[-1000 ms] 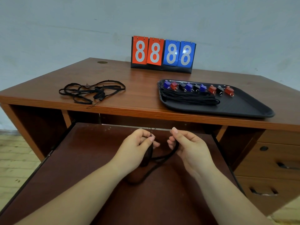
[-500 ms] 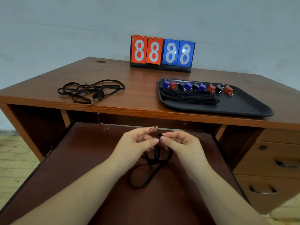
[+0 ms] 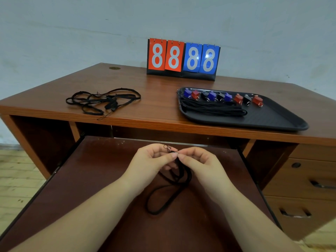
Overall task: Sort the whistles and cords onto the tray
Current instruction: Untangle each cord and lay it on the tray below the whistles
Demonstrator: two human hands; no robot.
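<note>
At lower centre we pinch a cord [image 3: 169, 195] between left hand [image 3: 154, 160] and right hand [image 3: 198, 161], probably working its thin end loop free, though that's blurred. Whistles [image 3: 222, 97] and bundled cords sit on the tray [image 3: 283, 122], upper right.

Glossy wooden desk [image 3: 154, 110], matt plastic tray [image 3: 272, 119], woven cords [image 3: 212, 109]

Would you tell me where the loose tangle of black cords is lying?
The tangle of black cords lies on the desktop's left half, well left of the tray.
</note>
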